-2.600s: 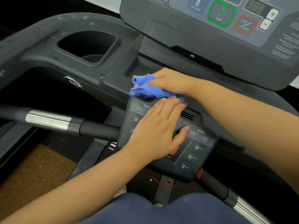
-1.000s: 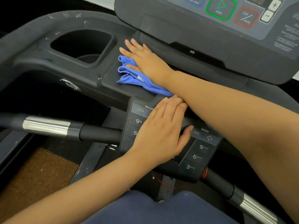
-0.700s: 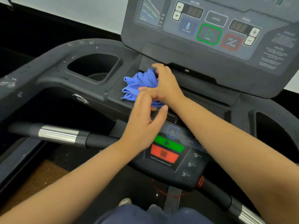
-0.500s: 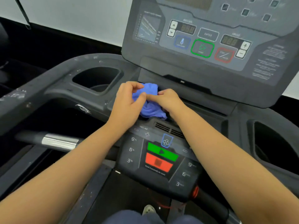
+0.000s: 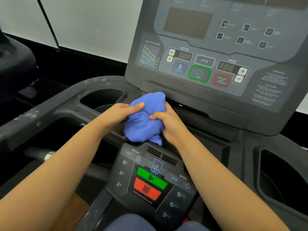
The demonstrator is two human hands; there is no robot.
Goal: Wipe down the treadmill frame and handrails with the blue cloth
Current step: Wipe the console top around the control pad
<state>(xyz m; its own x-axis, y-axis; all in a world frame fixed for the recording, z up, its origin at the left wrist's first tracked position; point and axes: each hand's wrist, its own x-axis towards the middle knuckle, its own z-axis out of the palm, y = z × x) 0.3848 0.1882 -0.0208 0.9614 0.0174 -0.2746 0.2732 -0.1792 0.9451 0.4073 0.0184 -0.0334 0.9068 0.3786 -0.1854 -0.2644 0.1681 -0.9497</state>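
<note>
The blue cloth (image 5: 145,119) is bunched into a loose ball, lifted just above the dark tray between the upper console and the lower keypad. My left hand (image 5: 116,116) grips its left side with the thumb pressed into the fabric. My right hand (image 5: 168,124) grips its right side. The black treadmill frame (image 5: 55,104) curves away to the left, scuffed with pale marks. A short piece of the left handrail (image 5: 47,155) with its silver band shows under my left forearm.
The upper console (image 5: 208,67) with its green start and red stop buttons rises behind the cloth. The lower keypad (image 5: 150,182) sits under my forearms. Cup holders open at left (image 5: 101,99) and right (image 5: 281,177). A white wall lies behind.
My right hand stopped wiping the tray with a flat palm. My left hand left the keypad and joined it on the cloth, and both lifted it bunched. The view tilted up.
</note>
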